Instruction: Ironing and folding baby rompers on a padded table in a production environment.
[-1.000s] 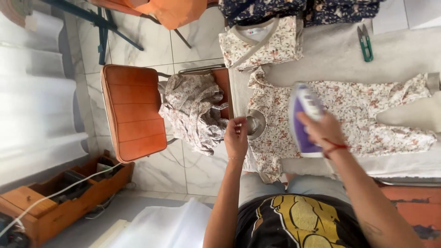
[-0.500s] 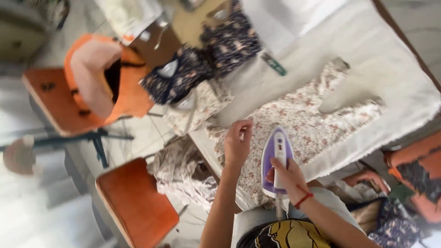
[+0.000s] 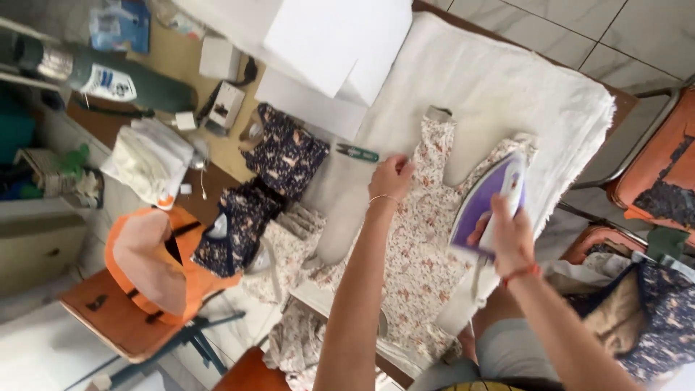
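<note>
A small floral baby garment (image 3: 423, 246) lies spread on a white padded cloth (image 3: 507, 80) that covers the table. My right hand (image 3: 510, 232) grips the handle of a purple and white iron (image 3: 485, 199), which rests on the garment's right side near a leg. My left hand (image 3: 391, 176) presses flat on the garment's upper left edge, fingers together, holding nothing. Just beyond those fingers lie small green thread snips (image 3: 357, 153).
Dark floral garments (image 3: 286, 156) and light floral ones (image 3: 286, 257) are piled left of the cloth. White paper sheets (image 3: 326, 43) lie at the table's far end. An orange chair (image 3: 130, 304) with an orange bag stands left; more orange chairs (image 3: 659, 174) with clothes right.
The view has swung round and closer to the table. My left hand has moved up along the garment toward the snips. The iron has shifted toward the garment's leg end.
</note>
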